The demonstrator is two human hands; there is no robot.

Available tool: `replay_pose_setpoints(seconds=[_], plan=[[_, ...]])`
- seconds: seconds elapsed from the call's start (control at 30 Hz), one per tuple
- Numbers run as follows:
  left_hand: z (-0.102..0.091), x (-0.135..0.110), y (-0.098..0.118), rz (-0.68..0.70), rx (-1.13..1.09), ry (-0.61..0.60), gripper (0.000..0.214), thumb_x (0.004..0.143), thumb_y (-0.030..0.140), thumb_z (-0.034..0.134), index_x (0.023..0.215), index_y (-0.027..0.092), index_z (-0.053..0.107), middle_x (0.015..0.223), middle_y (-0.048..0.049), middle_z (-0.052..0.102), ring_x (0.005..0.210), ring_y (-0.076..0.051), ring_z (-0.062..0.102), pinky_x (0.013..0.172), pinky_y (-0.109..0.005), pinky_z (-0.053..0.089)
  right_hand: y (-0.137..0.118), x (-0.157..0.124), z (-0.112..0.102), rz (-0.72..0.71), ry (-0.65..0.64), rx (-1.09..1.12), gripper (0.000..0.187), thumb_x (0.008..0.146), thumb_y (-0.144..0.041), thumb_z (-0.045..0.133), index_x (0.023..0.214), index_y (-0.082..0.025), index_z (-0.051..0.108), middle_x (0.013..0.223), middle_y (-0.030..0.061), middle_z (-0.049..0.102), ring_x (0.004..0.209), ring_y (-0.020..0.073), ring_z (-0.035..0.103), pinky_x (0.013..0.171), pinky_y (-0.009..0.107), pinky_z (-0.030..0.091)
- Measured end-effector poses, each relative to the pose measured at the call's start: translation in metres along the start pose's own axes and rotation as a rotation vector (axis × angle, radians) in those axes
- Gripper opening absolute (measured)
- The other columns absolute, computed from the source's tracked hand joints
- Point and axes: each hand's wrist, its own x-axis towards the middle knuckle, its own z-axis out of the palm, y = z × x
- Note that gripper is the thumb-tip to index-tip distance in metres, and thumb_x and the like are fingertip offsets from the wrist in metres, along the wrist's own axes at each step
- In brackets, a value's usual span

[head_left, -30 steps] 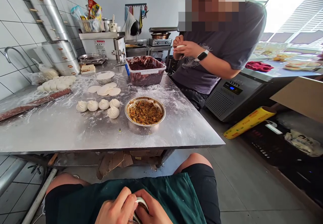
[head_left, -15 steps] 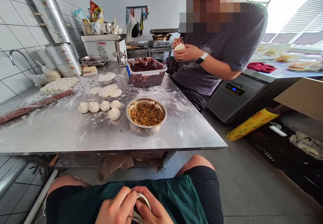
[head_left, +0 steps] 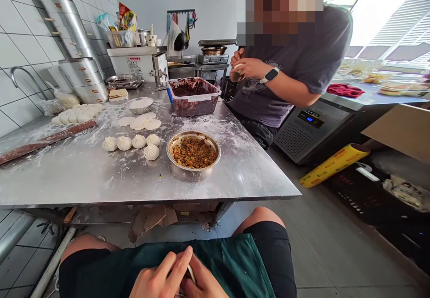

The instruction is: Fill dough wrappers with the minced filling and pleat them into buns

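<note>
Steel table [head_left: 83, 177], filling bowl [head_left: 194, 133] atop — buns [head_left: 124, 143] left

Fingers [head_left: 176, 264] hide most of the dough wrapper [head_left: 191, 273]; the lower edge cuts off the left hand [head_left: 156, 278] and right hand [head_left: 204, 282]

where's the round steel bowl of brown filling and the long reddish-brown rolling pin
round steel bowl of brown filling [head_left: 194, 168], head view, on the bowl's front rim
long reddish-brown rolling pin [head_left: 47, 142], head view, on the middle of its shaft

table edge [head_left: 151, 201] between apron [head_left: 221, 262] and filling bowl [head_left: 194, 152]
</note>
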Motion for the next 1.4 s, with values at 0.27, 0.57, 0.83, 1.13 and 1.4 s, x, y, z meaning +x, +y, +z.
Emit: replay_pose_setpoints(seconds=[0.27,0.57,0.83,1.13,1.4], plan=[[-0.005,-0.001,-0.005,-0.092,-0.072,0.000,0.032,0.102,0.017,0.038,0.125,0.020,0.059,0.097,-0.0029,0.071,0.064,-0.010,0.071,0.050,-0.016,0.051,-0.035,-0.018,0.000,0.004,-0.002,0.150,0.041,0.095,-0.054,0.055,0.125,-0.028,0.063,0.110,0.0067,0.066,0.097,0.0227,0.059,0.091,0.037,0.048],[-0.007,0.001,0.001,-0.082,-0.071,-0.035,0.051,0.080,0.000,0.040,0.124,0.019,0.057,0.093,-0.0011,0.067,0.053,-0.009,0.064,0.043,-0.020,0.046,-0.016,-0.005,0.007,-0.037,0.061,0.056,0.049,0.088,-0.068,0.057,0.110,-0.024,0.066,0.097,0.0052,0.065,0.092,0.0226,0.059,0.090,0.036,0.050],[-0.009,0.008,0.000,-0.015,-0.074,-0.013,0.049,0.074,-0.001,0.039,0.114,0.018,0.061,0.088,-0.0003,0.066,0.051,-0.009,0.064,0.042,-0.021,0.045,-0.013,-0.004,0.004,-0.030,0.047,-0.053,0.041,0.090,-0.052,0.058,0.115,-0.021,0.067,0.103,0.0093,0.069,0.100,0.0266,0.063,0.099,0.041,0.052],[-0.010,0.007,-0.002,0.033,-0.094,0.006,0.045,0.080,0.002,0.040,0.118,0.015,0.061,0.087,-0.0009,0.068,0.050,-0.009,0.063,0.040,-0.023,0.044,-0.028,-0.004,0.000,-0.014,0.051,-0.010,0.025,0.082,-0.045,0.070,0.092,-0.023,0.071,0.101,0.0083,0.072,0.099,0.0271,0.064,0.098,0.039,0.049],[-0.011,0.002,-0.008,-0.087,-0.118,-0.038,0.024,0.096,0.014,0.042,0.110,0.021,0.061,0.092,-0.0013,0.068,0.060,-0.010,0.068,0.049,-0.020,0.051,-0.025,0.003,0.015,0.168,0.196,0.437,0.061,0.079,-0.080,0.058,0.078,-0.020,0.067,0.069,0.0017,0.061,0.068,0.0178,0.053,0.067,0.032,0.046]])
